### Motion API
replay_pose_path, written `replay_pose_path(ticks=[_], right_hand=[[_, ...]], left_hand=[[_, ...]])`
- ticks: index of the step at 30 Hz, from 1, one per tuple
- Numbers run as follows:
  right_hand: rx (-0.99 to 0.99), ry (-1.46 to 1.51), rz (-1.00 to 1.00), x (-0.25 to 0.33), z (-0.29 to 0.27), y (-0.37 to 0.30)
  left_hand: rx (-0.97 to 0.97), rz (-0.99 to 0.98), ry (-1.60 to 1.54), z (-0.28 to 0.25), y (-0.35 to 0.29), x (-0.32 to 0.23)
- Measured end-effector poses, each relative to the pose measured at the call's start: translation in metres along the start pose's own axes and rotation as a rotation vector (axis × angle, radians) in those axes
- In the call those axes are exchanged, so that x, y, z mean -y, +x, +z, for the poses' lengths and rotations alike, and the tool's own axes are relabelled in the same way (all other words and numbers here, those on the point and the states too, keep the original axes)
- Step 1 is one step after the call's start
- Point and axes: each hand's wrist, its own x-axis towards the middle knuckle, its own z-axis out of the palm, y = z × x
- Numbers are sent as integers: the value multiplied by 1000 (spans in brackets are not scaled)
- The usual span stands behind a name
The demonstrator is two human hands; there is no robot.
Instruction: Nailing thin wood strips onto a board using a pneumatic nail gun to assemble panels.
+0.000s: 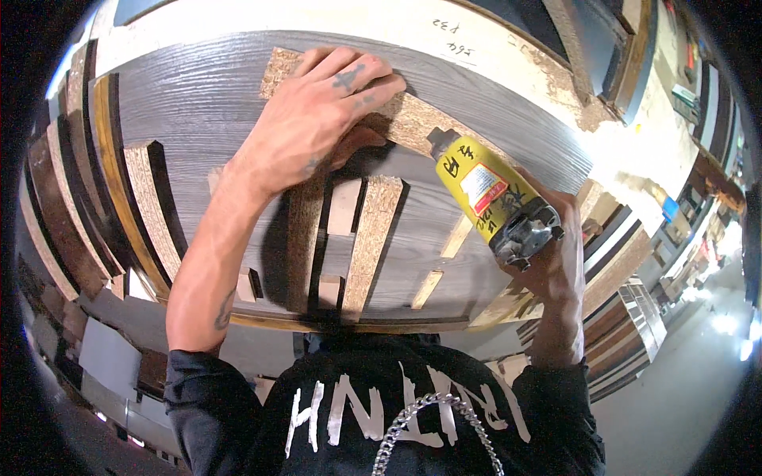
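Observation:
My left hand (321, 115) is closed over a long chipboard strip (421, 123), its fingers across the top and its thumb at the near side. The strip lies across a grey wood-grain board (194, 103). In my right hand (556, 258) is a yellow handheld power tool (475, 178) with black ends and handwritten marks on its body. Its narrow dark end is beside the strip, right of my left hand; whether it touches cannot be made out. My right fingers are largely hidden behind the tool. Below my left hand, a chipboard piece (373, 230) lies lengthwise on the board.
Small wood blocks (345, 208) sit among the strips near me. Several dark-edged strips (155, 206) are lined up at the left. Beyond the grey board runs a pale panel (373, 17) with pencil marks. Stacked boards (623, 333) stand at the right, near a grey floor (675, 389).

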Motion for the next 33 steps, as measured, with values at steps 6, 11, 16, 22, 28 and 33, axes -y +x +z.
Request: replay_pose_path(ticks=[6, 11, 16, 22, 28, 33], right_hand=[[116, 151, 229, 16, 3, 12], [-199, -120, -333, 5, 10, 9], [-133, -111, -164, 8, 3, 5], [-35, 91, -253, 26, -9, 23], [-95, 45, -352, 34, -3, 24], [-17, 41, -232, 36, -7, 23]], left_hand=[[-74, 22, -50, 9, -6, 5], [-99, 33, -82, 6, -4, 4], [-118, 28, -60, 8, -2, 4], [-128, 44, -62, 11, -2, 6], [-181, 56, -86, 14, -3, 5], [-165, 71, -52, 13, -3, 4]])
